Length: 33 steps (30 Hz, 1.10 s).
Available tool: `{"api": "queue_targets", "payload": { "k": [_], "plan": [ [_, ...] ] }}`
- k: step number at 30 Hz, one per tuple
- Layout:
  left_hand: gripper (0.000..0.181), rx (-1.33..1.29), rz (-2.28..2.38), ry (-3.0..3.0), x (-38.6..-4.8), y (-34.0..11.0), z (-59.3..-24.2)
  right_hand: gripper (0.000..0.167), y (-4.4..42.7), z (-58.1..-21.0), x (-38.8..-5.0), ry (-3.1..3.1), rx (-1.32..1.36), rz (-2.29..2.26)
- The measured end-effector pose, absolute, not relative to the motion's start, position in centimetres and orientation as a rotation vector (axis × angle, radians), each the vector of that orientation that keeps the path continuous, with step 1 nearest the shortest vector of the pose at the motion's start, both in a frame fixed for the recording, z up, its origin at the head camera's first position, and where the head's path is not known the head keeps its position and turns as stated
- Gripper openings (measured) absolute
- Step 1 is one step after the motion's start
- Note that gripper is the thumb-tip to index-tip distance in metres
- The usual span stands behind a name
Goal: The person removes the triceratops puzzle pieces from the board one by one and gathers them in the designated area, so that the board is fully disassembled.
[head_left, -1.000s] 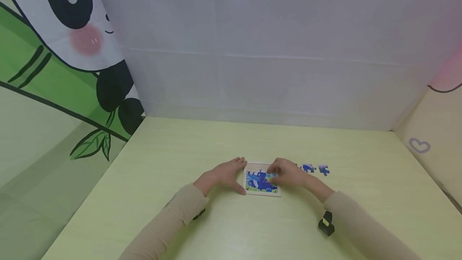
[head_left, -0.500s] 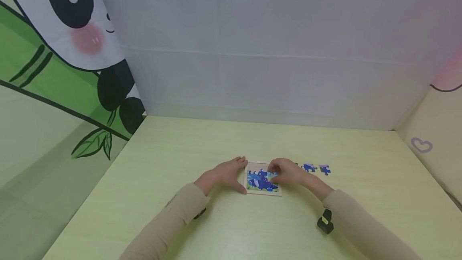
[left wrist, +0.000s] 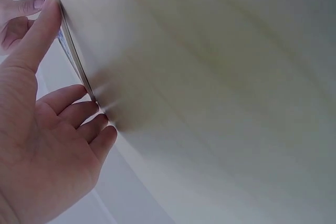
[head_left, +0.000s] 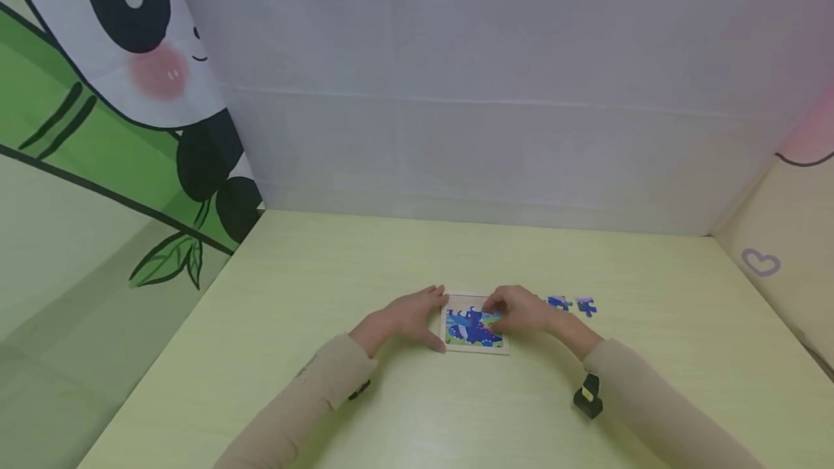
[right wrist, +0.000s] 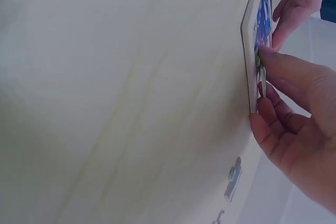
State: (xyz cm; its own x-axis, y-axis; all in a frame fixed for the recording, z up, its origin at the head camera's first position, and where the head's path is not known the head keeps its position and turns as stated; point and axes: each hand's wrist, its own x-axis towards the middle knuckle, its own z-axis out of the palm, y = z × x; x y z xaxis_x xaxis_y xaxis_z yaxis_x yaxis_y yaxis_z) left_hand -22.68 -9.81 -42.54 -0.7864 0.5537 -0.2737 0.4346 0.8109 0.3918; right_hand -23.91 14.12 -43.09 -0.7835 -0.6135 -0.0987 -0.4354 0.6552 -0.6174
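A square puzzle tray with a pale rim [head_left: 476, 352] and a blue dinosaur picture lies flat on the table. The left hand [head_left: 410, 315] touches its left edge with thumb and fingertips, fingers spread; the left wrist view shows this hand [left wrist: 58, 140] against the tray's edge. Over the tray's right part, the right hand [head_left: 523, 310] pinches a small puzzle piece. In the right wrist view that piece [right wrist: 263, 80] stands tilted at the picture's surface, between the thumb and fingers of the right hand [right wrist: 302, 111], which partly cover it.
Two loose blue puzzle pieces, one [head_left: 559, 302] beside the right hand and another [head_left: 586, 306] farther right, lie on the pale table [head_left: 417, 411]. A white cloth [head_left: 482, 93] hangs behind the table, with printed panels at both sides.
Both hands keep nearly the same places at the tray. A small dark bit seen just behind the right hand is now hidden by that hand.
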Motion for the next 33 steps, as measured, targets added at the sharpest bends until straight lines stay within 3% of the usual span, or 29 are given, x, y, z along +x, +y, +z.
{"api": "queue_targets", "payload": {
  "k": [9, 33],
  "plan": [
    [0.092, 0.730, 0.437, 2.616, -22.6, -9.8, -42.4, 0.027, 13.4, -41.9, -24.0, 2.613, -0.976, -0.668],
    [0.092, 0.750, 0.439, 2.612, -22.8, -10.0, -42.6, 0.025, 14.0, -42.3, -24.0, 2.575, -0.929, -0.785]
  ]
}}
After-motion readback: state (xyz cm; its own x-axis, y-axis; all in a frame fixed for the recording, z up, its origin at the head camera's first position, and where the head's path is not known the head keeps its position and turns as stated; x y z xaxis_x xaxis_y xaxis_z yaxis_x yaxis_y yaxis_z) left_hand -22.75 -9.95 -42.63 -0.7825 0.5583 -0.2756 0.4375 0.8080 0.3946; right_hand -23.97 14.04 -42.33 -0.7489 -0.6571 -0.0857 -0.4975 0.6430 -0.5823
